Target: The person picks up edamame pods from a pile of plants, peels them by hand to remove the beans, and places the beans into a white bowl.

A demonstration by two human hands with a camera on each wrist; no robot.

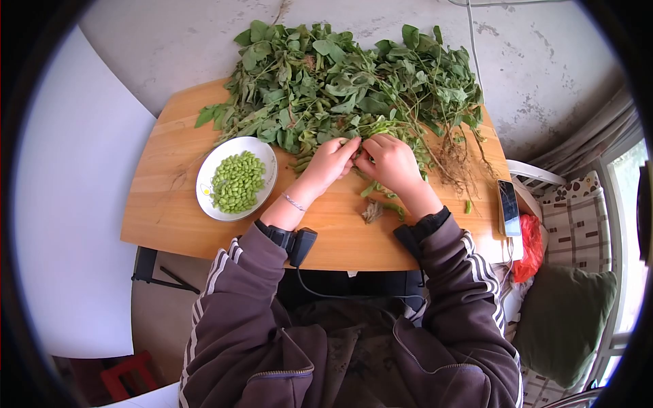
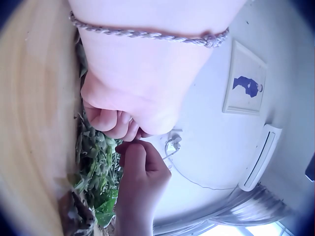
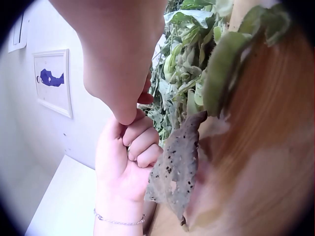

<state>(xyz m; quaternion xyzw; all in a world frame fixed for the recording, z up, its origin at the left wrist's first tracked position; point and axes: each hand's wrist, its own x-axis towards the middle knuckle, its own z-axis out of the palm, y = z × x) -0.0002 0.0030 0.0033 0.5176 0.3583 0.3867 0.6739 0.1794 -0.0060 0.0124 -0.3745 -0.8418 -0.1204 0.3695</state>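
My left hand (image 1: 330,162) and right hand (image 1: 390,161) meet fingertip to fingertip over the table, at the front of the plant heap. Between them they pinch a small green soybean pod (image 1: 355,155), mostly hidden by the fingers. In the right wrist view the left fingers are curled toward the palm, and the right thumb and fingers come against them. To the left stands a white bowl (image 1: 271,155) with shelled green soybeans (image 1: 238,182) in it. Leafy soybean plants (image 1: 340,81) with pods and roots cover the back of the table.
Below the right hand lie a dry, spotted leaf (image 3: 172,169) and loose pods (image 3: 224,73). Another pod (image 1: 468,207) lies farther right. A phone (image 1: 508,207) rests at the right edge of the wooden table (image 1: 320,238). Beside it are a red bag (image 1: 529,249) and a cushioned seat.
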